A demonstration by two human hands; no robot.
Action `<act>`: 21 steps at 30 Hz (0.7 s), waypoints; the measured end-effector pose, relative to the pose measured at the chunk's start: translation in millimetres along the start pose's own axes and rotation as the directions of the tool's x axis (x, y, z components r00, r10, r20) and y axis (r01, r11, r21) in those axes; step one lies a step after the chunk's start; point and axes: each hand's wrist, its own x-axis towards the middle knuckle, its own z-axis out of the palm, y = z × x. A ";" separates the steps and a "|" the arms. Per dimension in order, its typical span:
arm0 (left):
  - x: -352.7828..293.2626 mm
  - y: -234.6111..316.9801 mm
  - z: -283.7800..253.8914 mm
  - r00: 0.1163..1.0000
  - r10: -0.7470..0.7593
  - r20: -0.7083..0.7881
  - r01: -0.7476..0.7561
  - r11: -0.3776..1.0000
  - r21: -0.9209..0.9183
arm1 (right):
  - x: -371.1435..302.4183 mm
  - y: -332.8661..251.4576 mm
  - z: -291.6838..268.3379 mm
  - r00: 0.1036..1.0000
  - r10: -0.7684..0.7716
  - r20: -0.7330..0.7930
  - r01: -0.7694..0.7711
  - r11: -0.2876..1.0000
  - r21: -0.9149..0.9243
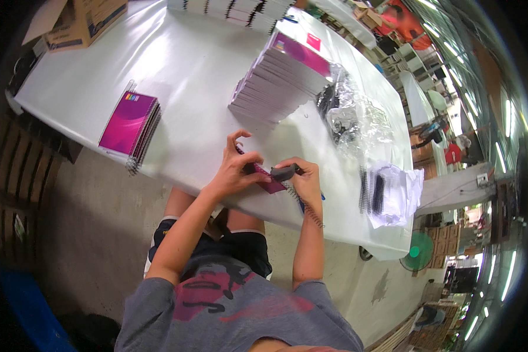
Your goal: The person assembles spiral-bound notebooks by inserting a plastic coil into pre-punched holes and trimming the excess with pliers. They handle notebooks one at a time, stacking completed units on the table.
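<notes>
At table (188, 88), magenta notebook (271, 185) slanting lengthwise down rightward, left fingers (252, 157) pinching it, right (308, 177) gripping tool (283, 172)

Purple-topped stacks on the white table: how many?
2: short stack at left; tall stack at upper centre. The top of the far pile is out of frame, maybe hiding another.

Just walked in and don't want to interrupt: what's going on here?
At a white table, a person holds a purple booklet in the left grip and a dark tool at its edge in the right grip. A dark coil trails back toward the person. Coil-bound booklets lie leftward; a tall stack stands beyond.
</notes>
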 end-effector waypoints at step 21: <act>-11.0 0.0 4.0 0.994 0.004 -0.111 0.018 0.980 0.197 | -17.1 -38.4 15.3 0.969 -0.245 0.002 0.170 0.666 -0.727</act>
